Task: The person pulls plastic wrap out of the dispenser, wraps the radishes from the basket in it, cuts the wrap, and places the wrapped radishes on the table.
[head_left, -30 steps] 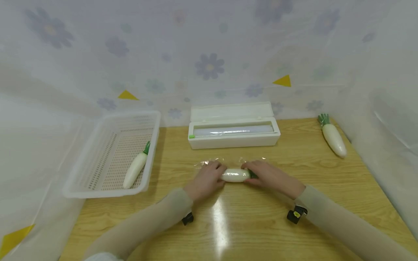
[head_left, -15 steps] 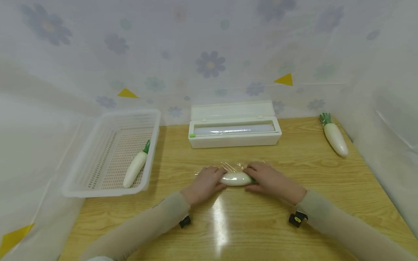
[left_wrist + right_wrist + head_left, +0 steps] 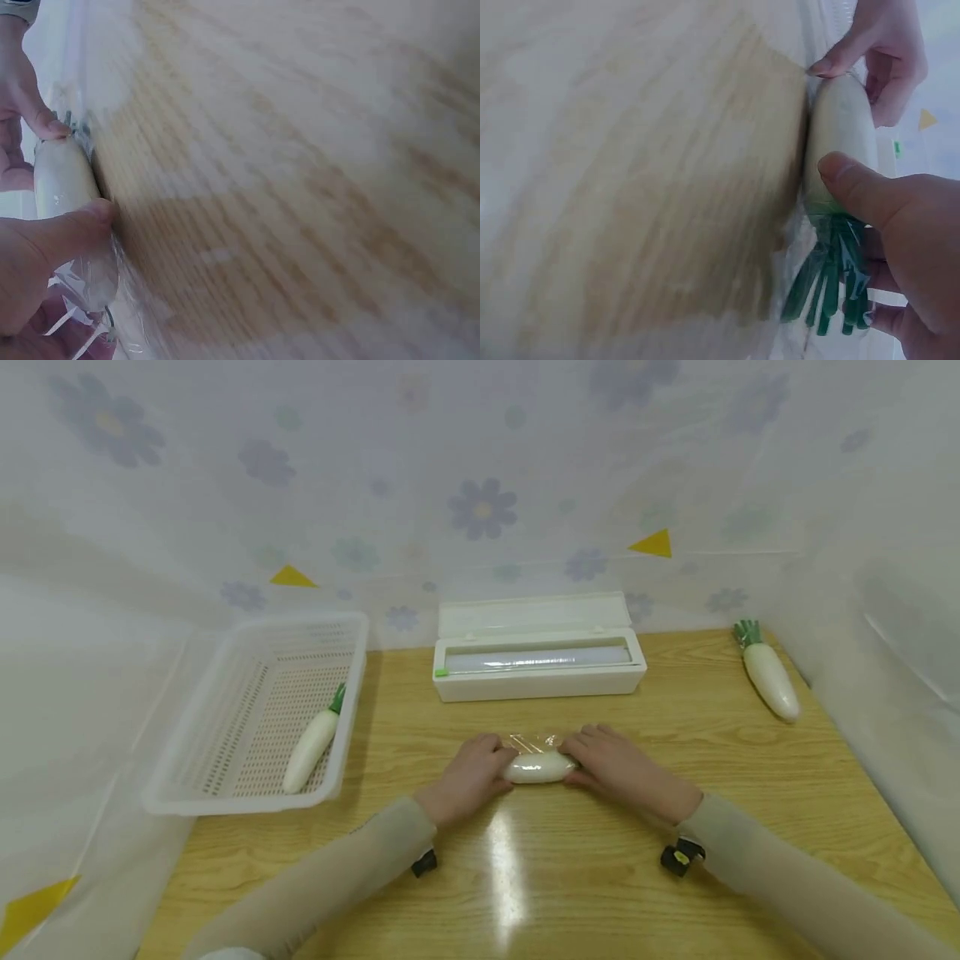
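A white radish (image 3: 539, 767) lies crosswise on the table, with clear plastic film (image 3: 534, 743) around it and showing behind it. My left hand (image 3: 469, 778) grips its tapered left end, thumb on the near side and fingers on the far side. Around the leafy right end, my right hand (image 3: 624, 768) holds in the same way. Green leaves (image 3: 832, 270) stick out under the film in the right wrist view; from the head they are mostly hidden by the right hand. In the left wrist view, wrinkled film (image 3: 82, 300) hangs at the tapered end.
Behind the hands stands a white film box (image 3: 540, 685), lid up, with a roll (image 3: 536, 658) inside. A white basket (image 3: 352, 718) at the left holds a second radish (image 3: 311, 750). Another radish (image 3: 771, 679) lies at the table's (image 3: 600, 893) back right, near the curtain (image 3: 870, 635).
The radish shifted a little towards me, then slightly back, turning in my hands. My right hand has slid over the leaves. Film now shows mainly between my hands.
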`<action>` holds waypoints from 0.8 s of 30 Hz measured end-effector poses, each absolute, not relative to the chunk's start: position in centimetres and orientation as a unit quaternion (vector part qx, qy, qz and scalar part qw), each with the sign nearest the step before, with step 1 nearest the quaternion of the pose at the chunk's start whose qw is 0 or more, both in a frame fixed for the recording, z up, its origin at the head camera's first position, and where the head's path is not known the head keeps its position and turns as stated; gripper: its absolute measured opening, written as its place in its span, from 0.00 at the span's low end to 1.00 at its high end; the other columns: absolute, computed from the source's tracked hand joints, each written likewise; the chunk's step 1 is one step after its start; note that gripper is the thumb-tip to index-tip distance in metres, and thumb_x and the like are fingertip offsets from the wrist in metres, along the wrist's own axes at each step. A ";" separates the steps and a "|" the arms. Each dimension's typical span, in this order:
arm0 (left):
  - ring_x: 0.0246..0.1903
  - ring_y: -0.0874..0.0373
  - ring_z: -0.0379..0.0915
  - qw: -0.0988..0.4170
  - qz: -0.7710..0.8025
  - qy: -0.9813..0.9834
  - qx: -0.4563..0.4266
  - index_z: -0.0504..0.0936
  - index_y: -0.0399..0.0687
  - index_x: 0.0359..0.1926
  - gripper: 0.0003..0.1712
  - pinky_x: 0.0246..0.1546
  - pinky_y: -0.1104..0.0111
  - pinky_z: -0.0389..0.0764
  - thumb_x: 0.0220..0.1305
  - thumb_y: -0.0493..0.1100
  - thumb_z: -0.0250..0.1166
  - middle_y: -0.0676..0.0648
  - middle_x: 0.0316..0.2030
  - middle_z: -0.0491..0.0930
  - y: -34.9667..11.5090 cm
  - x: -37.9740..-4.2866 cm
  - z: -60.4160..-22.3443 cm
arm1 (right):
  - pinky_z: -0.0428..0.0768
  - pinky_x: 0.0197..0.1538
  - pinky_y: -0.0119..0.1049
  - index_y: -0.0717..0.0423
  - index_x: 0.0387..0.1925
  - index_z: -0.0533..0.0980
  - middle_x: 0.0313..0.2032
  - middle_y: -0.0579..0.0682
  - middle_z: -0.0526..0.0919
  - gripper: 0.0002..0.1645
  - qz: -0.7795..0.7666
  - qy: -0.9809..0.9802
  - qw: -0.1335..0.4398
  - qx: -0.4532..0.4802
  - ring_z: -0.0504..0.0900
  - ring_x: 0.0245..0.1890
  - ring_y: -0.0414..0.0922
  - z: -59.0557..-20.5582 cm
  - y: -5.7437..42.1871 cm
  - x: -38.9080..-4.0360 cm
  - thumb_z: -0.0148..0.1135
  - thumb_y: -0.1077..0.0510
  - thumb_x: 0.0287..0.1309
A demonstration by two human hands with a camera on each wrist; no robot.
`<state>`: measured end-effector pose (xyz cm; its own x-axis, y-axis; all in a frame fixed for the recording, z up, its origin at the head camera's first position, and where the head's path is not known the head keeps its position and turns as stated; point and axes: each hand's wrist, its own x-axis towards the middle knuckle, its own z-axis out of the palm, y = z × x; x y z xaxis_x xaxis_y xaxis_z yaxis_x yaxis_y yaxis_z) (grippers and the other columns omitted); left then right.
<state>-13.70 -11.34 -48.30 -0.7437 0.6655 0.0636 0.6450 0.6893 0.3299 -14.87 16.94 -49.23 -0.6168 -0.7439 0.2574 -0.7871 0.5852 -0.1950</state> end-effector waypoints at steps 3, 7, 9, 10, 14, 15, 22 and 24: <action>0.48 0.48 0.78 0.032 0.190 0.914 0.357 0.77 0.42 0.60 0.26 0.56 0.54 0.78 0.65 0.44 0.75 0.42 0.47 0.82 -11.6 -14.2 -48.5 | 0.79 0.51 0.48 0.56 0.51 0.81 0.44 0.50 0.85 0.23 0.148 -0.882 0.087 0.440 0.81 0.46 0.49 -49.1 17.0 -15.3 0.75 0.48 0.60; 0.47 0.49 0.80 0.057 0.210 0.910 0.354 0.76 0.43 0.57 0.23 0.54 0.55 0.79 0.66 0.45 0.74 0.43 0.47 0.84 -11.9 -15.0 -48.7 | 0.79 0.47 0.48 0.58 0.53 0.84 0.41 0.50 0.83 0.24 0.163 -0.872 0.093 0.452 0.80 0.43 0.49 -49.4 17.3 -16.3 0.76 0.50 0.59; 0.46 0.50 0.80 0.073 0.221 0.907 0.352 0.78 0.43 0.57 0.22 0.54 0.56 0.79 0.67 0.45 0.73 0.44 0.47 0.84 -12.0 -15.4 -48.8 | 0.78 0.45 0.48 0.59 0.54 0.84 0.40 0.50 0.82 0.24 0.177 -0.869 0.086 0.454 0.79 0.41 0.48 -49.5 17.5 -16.7 0.75 0.51 0.60; 0.46 0.50 0.79 0.079 0.229 0.904 0.351 0.78 0.43 0.57 0.21 0.54 0.56 0.79 0.68 0.45 0.73 0.45 0.47 0.84 -12.1 -15.6 -48.8 | 0.78 0.45 0.48 0.60 0.55 0.83 0.40 0.49 0.82 0.25 0.186 -0.868 0.081 0.453 0.78 0.40 0.47 -49.5 17.5 -17.0 0.75 0.51 0.60; 0.47 0.51 0.78 0.084 0.233 0.900 0.359 0.80 0.43 0.62 0.23 0.53 0.57 0.79 0.71 0.48 0.70 0.45 0.49 0.83 -12.5 -16.4 -49.0 | 0.80 0.47 0.49 0.58 0.56 0.81 0.44 0.49 0.86 0.23 0.206 -0.869 0.060 0.446 0.82 0.43 0.47 -49.3 17.8 -17.6 0.73 0.52 0.64; 0.47 0.51 0.77 0.083 0.231 0.900 0.361 0.80 0.43 0.63 0.24 0.53 0.57 0.79 0.72 0.48 0.69 0.44 0.49 0.82 -12.5 -16.5 -48.9 | 0.81 0.48 0.49 0.57 0.56 0.82 0.45 0.49 0.87 0.22 0.208 -0.869 0.059 0.444 0.83 0.44 0.47 -49.2 17.9 -17.7 0.73 0.52 0.64; 0.47 0.52 0.73 0.095 0.221 0.900 0.364 0.76 0.37 0.69 0.30 0.52 0.59 0.79 0.74 0.48 0.67 0.41 0.50 0.76 -12.6 -16.9 -48.5 | 0.81 0.53 0.53 0.58 0.55 0.85 0.45 0.51 0.86 0.26 0.141 -0.874 0.095 0.455 0.83 0.48 0.51 -48.9 17.8 -17.7 0.77 0.49 0.59; 0.48 0.51 0.75 0.103 0.228 0.902 0.350 0.75 0.37 0.70 0.30 0.54 0.58 0.80 0.74 0.47 0.66 0.40 0.51 0.77 -12.5 -17.0 -48.4 | 0.80 0.54 0.53 0.61 0.57 0.83 0.45 0.52 0.85 0.29 0.106 -0.879 0.104 0.453 0.82 0.49 0.52 -48.8 17.6 -17.5 0.77 0.48 0.59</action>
<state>-16.97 -12.53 -48.36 -0.7331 0.6796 -0.0262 0.5853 0.6501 0.4845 -17.53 17.59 -48.82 -0.5675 -0.7743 0.2799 -0.8187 0.5667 -0.0925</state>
